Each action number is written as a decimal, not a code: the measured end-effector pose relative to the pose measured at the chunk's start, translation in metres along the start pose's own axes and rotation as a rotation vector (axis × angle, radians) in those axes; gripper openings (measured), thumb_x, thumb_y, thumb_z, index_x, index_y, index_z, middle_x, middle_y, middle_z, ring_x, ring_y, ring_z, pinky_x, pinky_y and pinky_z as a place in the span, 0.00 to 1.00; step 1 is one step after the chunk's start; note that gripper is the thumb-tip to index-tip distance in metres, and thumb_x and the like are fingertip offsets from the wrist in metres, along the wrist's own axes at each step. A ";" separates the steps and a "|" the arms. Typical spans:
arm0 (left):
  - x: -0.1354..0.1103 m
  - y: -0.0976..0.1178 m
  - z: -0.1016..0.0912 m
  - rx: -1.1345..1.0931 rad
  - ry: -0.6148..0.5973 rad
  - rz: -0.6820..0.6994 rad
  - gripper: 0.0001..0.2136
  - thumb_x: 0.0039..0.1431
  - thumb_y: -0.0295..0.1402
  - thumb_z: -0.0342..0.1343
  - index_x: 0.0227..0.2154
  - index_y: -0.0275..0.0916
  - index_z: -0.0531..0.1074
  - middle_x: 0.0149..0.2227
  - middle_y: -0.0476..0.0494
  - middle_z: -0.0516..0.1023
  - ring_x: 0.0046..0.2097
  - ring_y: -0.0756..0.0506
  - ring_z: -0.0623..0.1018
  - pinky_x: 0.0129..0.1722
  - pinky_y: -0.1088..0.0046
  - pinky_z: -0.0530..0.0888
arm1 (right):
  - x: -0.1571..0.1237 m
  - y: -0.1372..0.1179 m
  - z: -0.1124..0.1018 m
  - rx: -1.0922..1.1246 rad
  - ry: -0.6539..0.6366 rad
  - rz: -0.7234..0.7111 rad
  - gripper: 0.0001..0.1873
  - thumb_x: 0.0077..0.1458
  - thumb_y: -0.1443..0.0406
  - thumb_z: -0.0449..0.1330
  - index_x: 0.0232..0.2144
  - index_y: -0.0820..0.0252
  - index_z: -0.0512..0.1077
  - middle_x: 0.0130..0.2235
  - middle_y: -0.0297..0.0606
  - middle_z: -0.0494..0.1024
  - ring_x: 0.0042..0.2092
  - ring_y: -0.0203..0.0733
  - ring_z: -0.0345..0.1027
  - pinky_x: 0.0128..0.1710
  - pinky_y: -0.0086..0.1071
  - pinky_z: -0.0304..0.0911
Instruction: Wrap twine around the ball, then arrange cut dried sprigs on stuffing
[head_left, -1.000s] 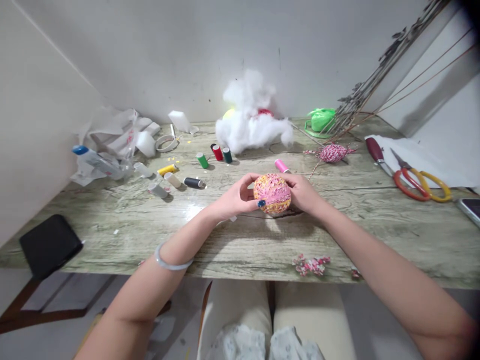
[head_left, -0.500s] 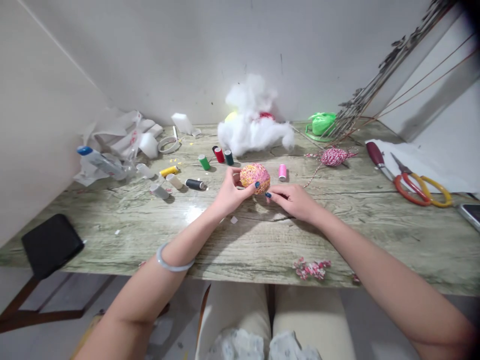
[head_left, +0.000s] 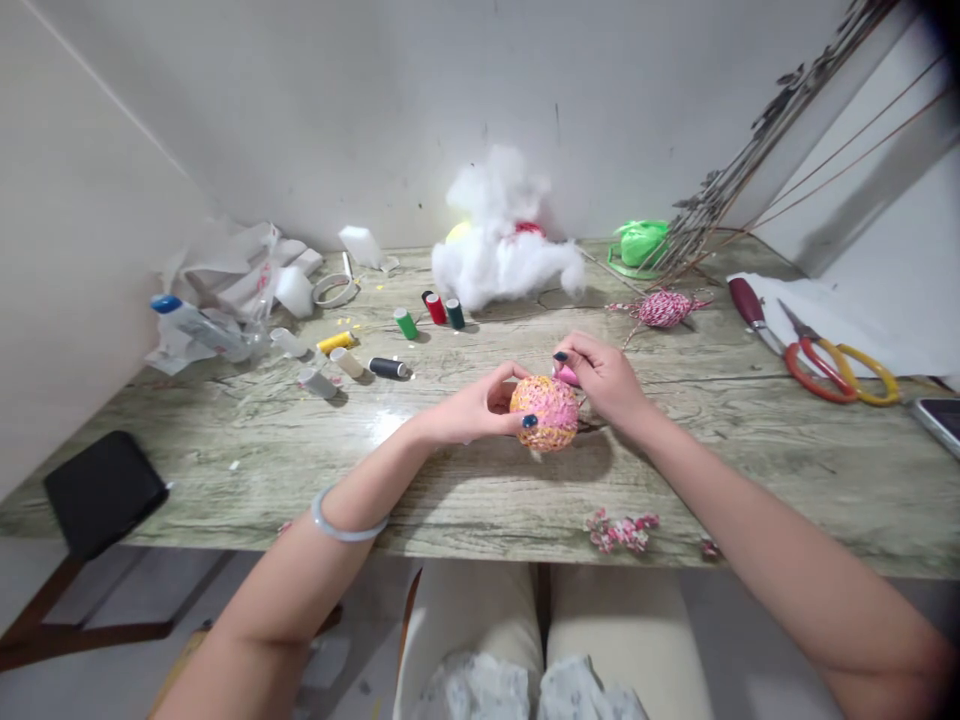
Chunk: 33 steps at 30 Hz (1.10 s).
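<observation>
My left hand (head_left: 474,408) holds a pink and yellow string-wrapped ball (head_left: 545,411) just above the wooden table (head_left: 465,480). Thumb and fingers wrap its left side. My right hand (head_left: 604,378) is at the ball's upper right, fingers pinched together as if on a thin string that I cannot make out. A pink thread spool (head_left: 568,375) lies partly hidden behind the ball and right hand.
Thread spools (head_left: 435,306) and white stuffing (head_left: 501,250) lie at the back. A red-white twine ball (head_left: 663,307), scissors (head_left: 832,355), a knife (head_left: 752,307), a phone (head_left: 937,417) sit right. A black pouch (head_left: 101,490) and glue bottle (head_left: 196,322) sit left. Twine scraps (head_left: 622,530) lie near the front edge.
My left hand has brought the ball back toward me and to the right. My right hand has lifted off the table and now pinches at the ball's upper right side.
</observation>
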<state>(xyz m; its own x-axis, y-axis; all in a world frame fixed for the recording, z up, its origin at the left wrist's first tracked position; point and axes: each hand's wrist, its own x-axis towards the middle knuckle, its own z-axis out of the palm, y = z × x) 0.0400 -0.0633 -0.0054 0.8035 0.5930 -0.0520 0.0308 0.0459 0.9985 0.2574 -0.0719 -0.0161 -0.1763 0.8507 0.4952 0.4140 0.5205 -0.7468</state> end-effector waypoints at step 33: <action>0.004 -0.009 -0.003 0.436 0.357 -0.011 0.28 0.53 0.37 0.62 0.56 0.37 0.65 0.50 0.37 0.76 0.46 0.42 0.77 0.46 0.65 0.74 | -0.002 0.000 0.001 -0.059 -0.062 -0.040 0.20 0.66 0.55 0.49 0.25 0.56 0.65 0.27 0.35 0.69 0.32 0.39 0.64 0.34 0.31 0.56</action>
<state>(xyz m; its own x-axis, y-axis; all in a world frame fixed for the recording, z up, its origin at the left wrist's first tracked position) 0.0409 -0.0589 -0.0143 0.5527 0.8333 0.0099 0.3423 -0.2379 0.9090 0.2568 -0.0736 -0.0172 -0.2476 0.8333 0.4943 0.4572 0.5503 -0.6986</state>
